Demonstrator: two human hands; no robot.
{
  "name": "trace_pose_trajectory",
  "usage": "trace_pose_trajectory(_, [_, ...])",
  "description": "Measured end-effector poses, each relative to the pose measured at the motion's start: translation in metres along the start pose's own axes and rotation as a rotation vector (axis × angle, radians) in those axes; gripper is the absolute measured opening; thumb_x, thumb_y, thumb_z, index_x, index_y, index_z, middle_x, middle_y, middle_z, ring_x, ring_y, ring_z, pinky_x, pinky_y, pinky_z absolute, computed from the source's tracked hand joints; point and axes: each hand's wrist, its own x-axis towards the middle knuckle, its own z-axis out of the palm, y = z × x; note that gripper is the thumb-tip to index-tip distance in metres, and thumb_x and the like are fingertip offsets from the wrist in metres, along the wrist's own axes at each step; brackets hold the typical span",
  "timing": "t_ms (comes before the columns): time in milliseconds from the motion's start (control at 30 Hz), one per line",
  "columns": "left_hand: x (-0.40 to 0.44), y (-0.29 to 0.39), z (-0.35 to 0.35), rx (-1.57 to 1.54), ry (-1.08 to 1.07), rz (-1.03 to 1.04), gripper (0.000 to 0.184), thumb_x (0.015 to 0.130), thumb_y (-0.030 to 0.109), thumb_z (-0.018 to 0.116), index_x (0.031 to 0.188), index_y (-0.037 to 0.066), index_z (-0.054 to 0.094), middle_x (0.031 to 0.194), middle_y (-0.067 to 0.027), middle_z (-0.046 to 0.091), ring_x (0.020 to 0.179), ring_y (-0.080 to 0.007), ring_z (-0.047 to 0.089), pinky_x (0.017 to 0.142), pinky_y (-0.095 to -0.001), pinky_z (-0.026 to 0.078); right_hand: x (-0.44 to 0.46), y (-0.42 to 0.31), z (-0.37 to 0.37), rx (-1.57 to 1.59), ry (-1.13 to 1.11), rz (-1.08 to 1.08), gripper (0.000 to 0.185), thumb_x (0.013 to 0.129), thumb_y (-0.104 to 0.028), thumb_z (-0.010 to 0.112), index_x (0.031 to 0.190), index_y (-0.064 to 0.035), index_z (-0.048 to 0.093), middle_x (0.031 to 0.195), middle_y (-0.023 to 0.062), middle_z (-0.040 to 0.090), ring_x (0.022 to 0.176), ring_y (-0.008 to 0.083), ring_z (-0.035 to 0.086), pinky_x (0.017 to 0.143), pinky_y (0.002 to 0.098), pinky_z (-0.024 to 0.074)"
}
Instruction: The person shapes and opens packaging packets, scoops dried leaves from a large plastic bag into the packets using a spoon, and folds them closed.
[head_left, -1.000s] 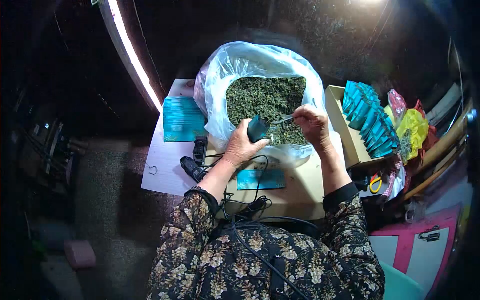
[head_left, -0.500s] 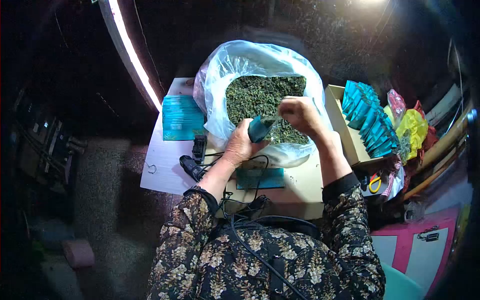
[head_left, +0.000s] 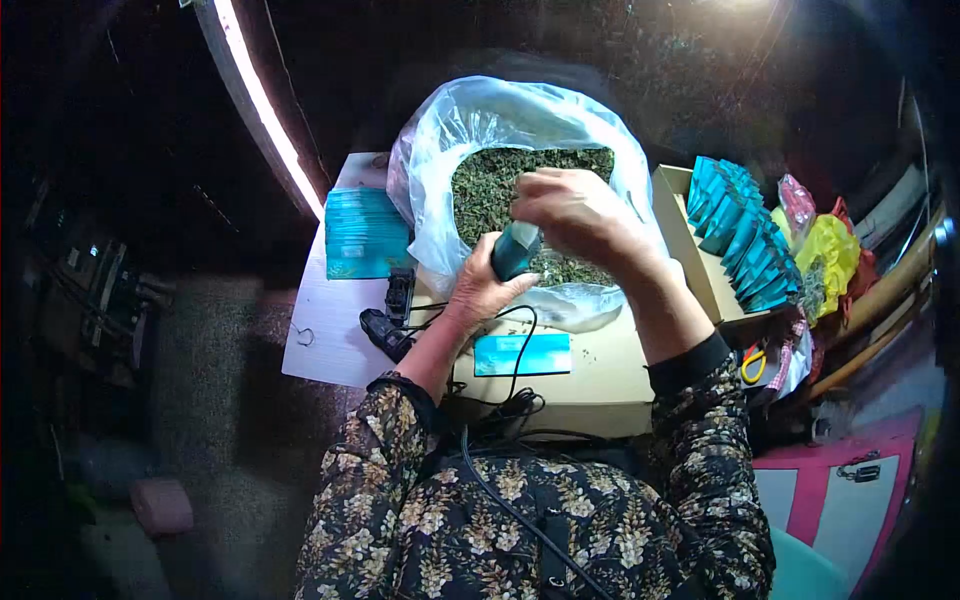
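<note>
Reaching forward from black floral sleeves (head_left: 375, 450), past a flat, rectangular teal packet (head_left: 500, 357) lying on the tan cardboard surface (head_left: 615, 375). Grasping a slim, tilted teal pouch (head_left: 511, 260) in the left hand (head_left: 480, 288), with thumb and fingers around its lower part. Bending the right hand (head_left: 572, 208) inward above the pouch's mouth, with fingers curled; too blurred to tell whether gripping anything. Holding the pouch before crumbled, dried green leaves (head_left: 480, 190) inside an open, clear plastic bag (head_left: 630, 150). Hiding many leaves behind the right hand and forearm.
</note>
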Motion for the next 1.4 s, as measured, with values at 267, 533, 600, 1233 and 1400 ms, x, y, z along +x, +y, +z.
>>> trace_pose_trajectory(267, [-0.001, 0.011, -0.003, 0.059, -0.018, -0.065, 0.067, 0.067, 0.032, 0.085, 0.117, 0.008, 0.047, 0.101, -0.0187, 0.062, 0.094, -0.0345, 0.063, 0.081, -0.0419, 0.05, -0.092, 0.041, 0.038, 0.639, 0.51, 0.618, 0.008, 0.075, 0.003, 0.059, 0.079, -0.0007, 0.065, 0.069, 0.004, 0.061, 0.062, 0.0142, 0.057, 0.057, 0.0256, 0.0462])
trace_pose_trajectory(533, [0.0, 0.004, -0.001, 0.068, -0.005, -0.027, 0.067, 0.068, 0.032, 0.085, 0.119, 0.007, 0.048, 0.097, -0.0153, 0.063, 0.09, -0.0281, 0.063, 0.081, -0.0394, 0.05, -0.12, 0.042, 0.12, 0.802, 0.182, 1.223, 0.008, 0.078, -0.004, 0.061, 0.074, -0.0005, 0.068, 0.061, 0.0021, 0.061, 0.047, 0.009, 0.054, 0.043, 0.0235, 0.0426])
trace_pose_trajectory(600, [-0.001, 0.002, -0.001, 0.077, 0.001, -0.018, 0.068, 0.069, 0.032, 0.085, 0.12, 0.007, 0.048, 0.096, -0.0135, 0.064, 0.089, -0.025, 0.063, 0.08, -0.0382, 0.05, -0.12, 0.045, 0.123, 0.889, 0.281, 1.245, 0.008, 0.077, -0.004, 0.061, 0.075, -0.001, 0.067, 0.061, 0.0019, 0.061, 0.047, 0.009, 0.054, 0.044, 0.0236, 0.0431])
trace_pose_trajectory(1233, [0.0, -0.001, 0.001, 0.087, 0.009, 0.031, 0.07, 0.069, 0.034, 0.085, 0.121, 0.006, 0.048, 0.101, -0.0152, 0.063, 0.093, -0.0267, 0.063, 0.083, -0.0387, 0.05, -0.114, 0.033, 0.08, 0.783, 0.691, 0.75, 0.013, 0.079, 0.008, 0.06, 0.082, -0.0028, 0.068, 0.07, 0.0, 0.063, 0.061, 0.0092, 0.059, 0.057, 0.0232, 0.0463])
trace_pose_trajectory(1400, [0.0, 0.003, 0.0, 0.099, -0.004, -0.004, 0.071, 0.068, 0.034, 0.085, 0.122, 0.006, 0.048, 0.101, -0.0157, 0.063, 0.093, -0.0274, 0.063, 0.083, -0.039, 0.05, -0.079, 0.014, 0.038, 0.238, 0.533, 0.295, 0.018, 0.07, 0.008, 0.064, 0.082, -0.0052, 0.065, 0.073, 0.0042, 0.063, 0.065, 0.0183, 0.061, 0.057, 0.0302, 0.0489])
